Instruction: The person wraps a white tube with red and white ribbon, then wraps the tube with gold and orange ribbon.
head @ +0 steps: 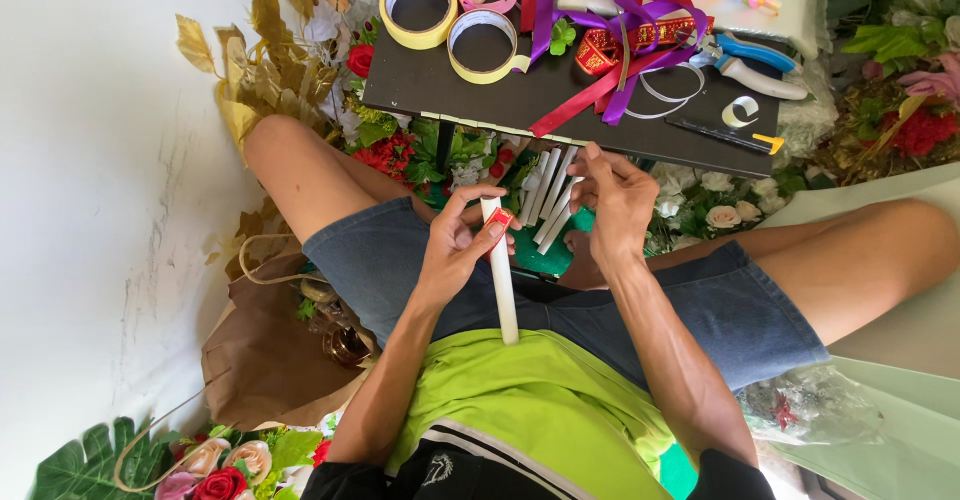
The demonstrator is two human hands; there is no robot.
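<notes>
While the left hand [455, 245] clamps one white stick [500, 280], the right hand's [615, 205] grip pinches among about five more sticks [548, 200].

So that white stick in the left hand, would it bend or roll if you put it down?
The white stick looks stiff: it stays straight, held by the left hand near one end. It seems round, so it may roll. Probably light.

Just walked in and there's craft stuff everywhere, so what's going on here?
A person sits on the floor. Their left hand holds a white paper stick with a small red piece pinched against it. The right hand hovers over more white sticks. A low dark table ahead carries tape rolls, ribbons and pliers.
</notes>
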